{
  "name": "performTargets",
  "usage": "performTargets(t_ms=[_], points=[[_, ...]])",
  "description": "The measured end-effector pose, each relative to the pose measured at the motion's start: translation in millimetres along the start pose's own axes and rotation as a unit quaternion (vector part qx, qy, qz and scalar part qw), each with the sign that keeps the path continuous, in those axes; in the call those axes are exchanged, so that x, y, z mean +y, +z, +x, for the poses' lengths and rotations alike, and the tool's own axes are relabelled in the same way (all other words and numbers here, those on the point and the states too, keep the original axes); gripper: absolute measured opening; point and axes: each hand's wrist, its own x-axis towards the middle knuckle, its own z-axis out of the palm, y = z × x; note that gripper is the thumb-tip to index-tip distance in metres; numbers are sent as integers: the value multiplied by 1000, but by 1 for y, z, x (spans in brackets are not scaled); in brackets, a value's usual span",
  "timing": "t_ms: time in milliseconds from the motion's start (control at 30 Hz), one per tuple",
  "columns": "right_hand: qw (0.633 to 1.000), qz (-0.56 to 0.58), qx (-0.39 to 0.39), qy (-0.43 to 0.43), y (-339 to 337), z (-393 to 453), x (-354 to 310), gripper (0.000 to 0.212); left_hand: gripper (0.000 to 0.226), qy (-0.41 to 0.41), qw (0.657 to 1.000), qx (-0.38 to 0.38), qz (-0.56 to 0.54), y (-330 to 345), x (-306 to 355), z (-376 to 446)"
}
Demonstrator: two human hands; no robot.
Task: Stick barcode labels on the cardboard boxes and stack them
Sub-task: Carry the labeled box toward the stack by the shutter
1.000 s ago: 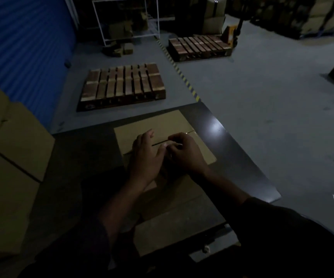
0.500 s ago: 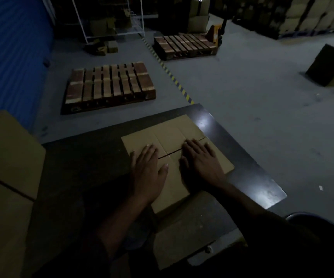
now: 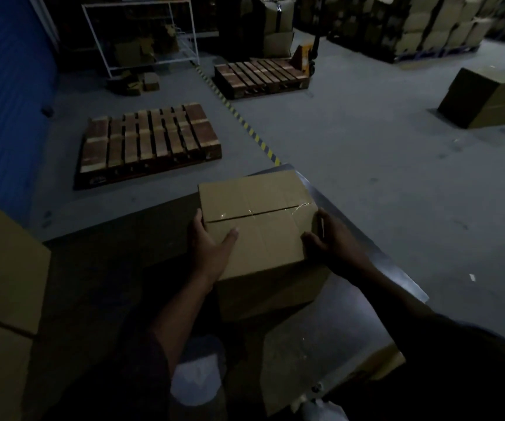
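Your left hand (image 3: 210, 247) and right hand (image 3: 334, 243) grasp the taped cardboard box (image 3: 254, 220) by opposite sides: fingers wrap its edges, thumbs on top. Box sits between your fingers over the dark desk (image 3: 102, 268); can't tell if it's lifted. Stacked cartons (image 3: 2, 287) well left of your left fingers.

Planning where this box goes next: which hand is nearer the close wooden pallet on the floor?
Left. The left hand grips the box's left edge, on the pallet's side; the right hand holds the opposite edge, farther away.
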Motion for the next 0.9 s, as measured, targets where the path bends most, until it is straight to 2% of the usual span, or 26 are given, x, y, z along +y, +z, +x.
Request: performTargets(t_ms=[67, 233, 333, 500, 633, 900], points=[[996, 93, 6, 11, -5, 2, 2, 50, 94, -22, 999, -21, -39, 3, 1, 12], [972, 210, 85, 62, 16, -26, 9, 12, 86, -129, 984, -20, -123, 4, -19, 7], [958, 257, 104, 78, 16, -9, 15, 20, 91, -153, 975, -27, -157, 12, -13, 19], [955, 273, 93, 67, -20, 73, 38, 26, 70, -106, 976, -16, -192, 55, 29, 64], [961, 246, 104, 71, -39, 151, 68, 41, 74, -81, 979, -8, -189, 103, 49, 105], [965, 230, 105, 68, -61, 270, 110, 44, 86, -91, 981, 8, -172, 178, 68, 175]])
